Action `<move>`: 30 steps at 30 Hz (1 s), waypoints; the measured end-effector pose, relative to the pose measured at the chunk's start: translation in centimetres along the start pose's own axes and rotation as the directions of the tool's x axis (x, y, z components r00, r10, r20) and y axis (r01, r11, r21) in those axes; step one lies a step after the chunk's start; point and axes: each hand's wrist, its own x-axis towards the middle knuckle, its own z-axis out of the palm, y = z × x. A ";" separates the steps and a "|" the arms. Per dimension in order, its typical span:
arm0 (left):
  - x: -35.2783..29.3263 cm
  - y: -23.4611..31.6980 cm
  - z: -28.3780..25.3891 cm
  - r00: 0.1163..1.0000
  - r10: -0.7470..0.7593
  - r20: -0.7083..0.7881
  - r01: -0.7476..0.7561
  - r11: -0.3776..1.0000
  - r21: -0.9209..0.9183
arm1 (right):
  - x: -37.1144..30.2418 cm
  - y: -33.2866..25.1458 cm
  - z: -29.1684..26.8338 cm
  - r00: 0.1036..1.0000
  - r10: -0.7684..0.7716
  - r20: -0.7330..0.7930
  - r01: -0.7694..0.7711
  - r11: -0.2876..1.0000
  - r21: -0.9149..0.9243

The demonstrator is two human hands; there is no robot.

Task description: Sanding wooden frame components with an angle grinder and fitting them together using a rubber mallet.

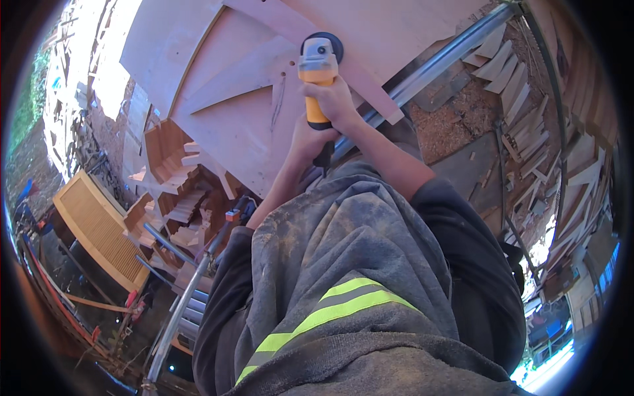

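Observation:
I hold a yellow angle grinder [320, 76] with a silver-grey head and a dark round disc [337, 45]. My right hand [335, 104] is wrapped around the middle of its body. Lower down, my left hand [309, 137] grips the rear end, near the black tail. The disc lies over a long, pale wooden strip [371, 92] that runs diagonally across a large flat board [238, 142]. Whether the disc touches the wood cannot be told, since the tool's head covers that spot. Another tapered wooden piece [241, 76] joins the strip on the left.
A shiny metal pipe [456, 46] runs diagonally at the right of the board. Beyond it lie sawdust [456, 125] and many wood offcuts [505, 66]. Stacked cut wooden blocks [168, 155], a slatted wooden panel [99, 228] and a metal rail [175, 323] stand on the left.

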 end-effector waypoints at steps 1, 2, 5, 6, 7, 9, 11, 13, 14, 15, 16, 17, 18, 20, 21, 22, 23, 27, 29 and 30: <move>0.7 0.7 -1.3 0.999 -0.042 0.008 0.042 0.999 0.010 | 1.2 0.1 1.2 0.999 0.013 -0.053 -0.013 1.000 -0.014; 1.1 1.1 -2.1 0.998 -0.057 0.005 0.056 0.998 0.010 | 1.9 0.2 1.7 0.998 0.019 -0.057 -0.020 1.000 -0.018; 0.7 1.3 -2.1 0.995 -0.099 0.032 0.097 0.993 0.066 | 1.2 0.6 1.5 0.997 0.010 -0.082 -0.005 0.998 0.056; 0.1 1.1 -1.5 0.996 -0.075 0.058 0.068 0.992 0.109 | -0.3 0.8 0.5 0.996 -0.001 -0.093 0.011 0.994 0.113; -0.8 0.6 -0.5 0.995 -0.053 0.085 0.040 0.988 0.149 | -2.2 1.1 -0.6 0.995 -0.032 -0.097 0.049 0.983 0.179; -2.6 -0.3 1.4 0.987 -0.018 0.161 -0.020 0.973 0.228 | -6.3 1.8 -3.0 0.995 0.056 -0.086 -0.020 0.928 0.371; -4.5 -1.1 2.9 0.966 -0.066 0.249 -0.012 0.954 0.299 | -10.1 2.5 -4.8 0.988 0.063 -0.142 0.005 0.900 0.436; -5.3 -1.7 3.9 0.962 -0.067 0.266 -0.019 0.951 0.309 | -12.0 2.9 -5.9 0.982 0.056 -0.179 0.034 0.886 0.463; -5.5 -1.8 4.1 0.956 -0.114 0.269 0.020 0.944 0.329 | -12.2 3.1 -6.0 0.971 0.102 -0.215 0.010 0.885 0.466; -5.3 -1.9 4.0 0.956 -0.103 0.276 0.020 0.958 0.287 | -12.0 3.1 -6.0 0.976 0.026 -0.215 0.078 0.884 0.462; -4.9 -1.9 3.6 0.961 -0.084 0.264 0.018 0.970 0.243 | -11.4 3.0 -5.5 0.978 0.031 -0.205 0.063 0.897 0.438; -4.4 -1.8 3.2 0.964 -0.030 0.266 -0.017 0.985 0.173 | -10.2 2.8 -5.1 0.984 0.040 -0.172 0.035 0.910 0.413; -3.8 -1.7 2.7 0.974 -0.058 0.220 0.017 0.983 0.182 | -8.9 2.4 -4.6 0.988 0.045 -0.149 0.016 0.923 0.385; -2.3 -0.9 0.9 0.986 -0.050 0.156 0.026 0.988 0.154 | -5.8 1.4 -2.6 0.997 -0.010 -0.075 0.036 0.935 0.354; -1.3 -0.4 0.1 0.995 -0.035 0.096 0.021 0.989 0.146 | -4.0 0.8 -1.2 0.996 -0.067 -0.053 0.081 0.934 0.347; -0.4 0.2 -0.7 0.996 0.035 0.081 -0.044 0.993 0.108 | -2.2 0.0 0.0 0.998 -0.044 -0.048 0.056 0.957 0.285; 0.2 0.9 -1.6 0.998 0.044 0.039 -0.047 0.994 0.100 | -0.6 -0.8 1.0 0.999 -0.040 -0.029 0.045 0.972 0.231; 2.5 3.2 -2.3 0.995 0.057 -0.079 -0.056 0.998 0.010 | 3.1 -3.4 2.7 0.999 -0.008 0.051 0.003 0.996 0.093; 2.3 3.2 -1.2 0.996 0.035 -0.078 -0.031 0.998 0.057 | 2.4 -3.6 1.6 0.997 -0.068 0.023 0.067 0.996 0.050; 2.0 3.0 -0.5 0.996 0.046 -0.077 -0.041 0.997 0.072 | 1.6 -3.4 0.8 0.999 -0.052 0.003 0.052 0.998 0.023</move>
